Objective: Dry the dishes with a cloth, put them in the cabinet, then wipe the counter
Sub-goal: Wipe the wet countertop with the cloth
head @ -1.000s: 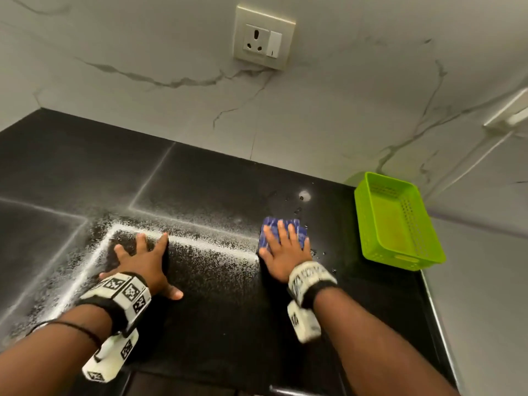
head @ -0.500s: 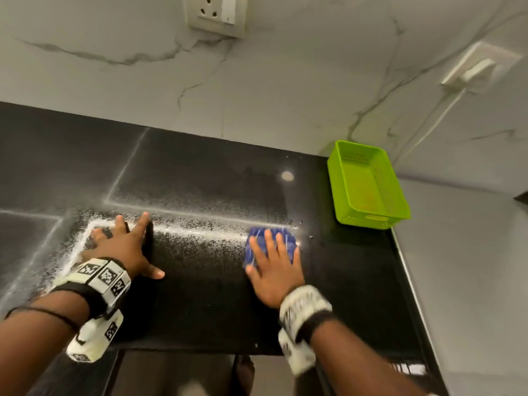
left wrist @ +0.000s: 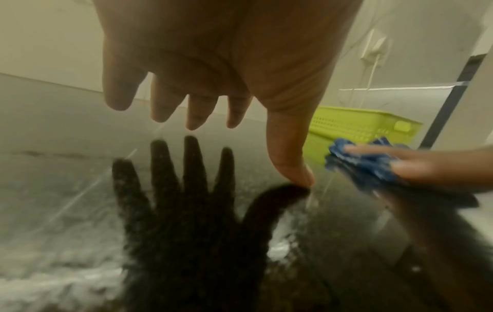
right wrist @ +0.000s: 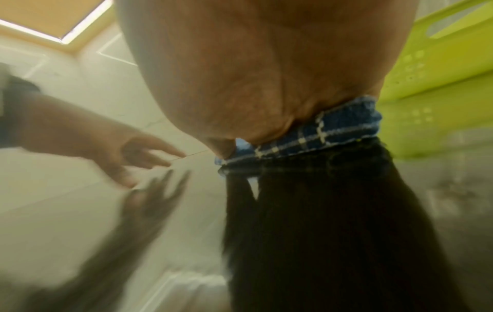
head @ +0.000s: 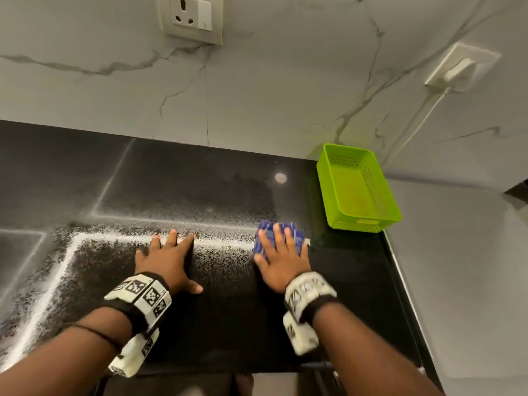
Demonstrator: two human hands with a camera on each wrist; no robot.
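A blue checked cloth point(head: 278, 238) lies flat on the glossy black counter point(head: 185, 190). My right hand point(head: 281, 257) presses down on it with straight, spread fingers; the right wrist view shows the cloth point(right wrist: 314, 130) squeezed under my palm. My left hand point(head: 168, 260) is spread flat over the counter to the left, holding nothing; in the left wrist view its thumb tip touches the surface while the fingers point(left wrist: 194, 109) hover just above it. The cloth point(left wrist: 365, 166) under my right hand also shows at the right of that view.
An empty lime-green plastic basket point(head: 371, 215) stands at the counter's right end by the wall corner. A socket point(head: 191, 17) sits on the marbled wall behind, a plugged charger point(head: 457, 71) on the right wall. The counter's right edge point(head: 400, 267) borders a grey surface.
My right hand has slid the cloth to the right, closer to the green basket. My left hand has moved right as well, staying flat. The head view has shifted rightward.
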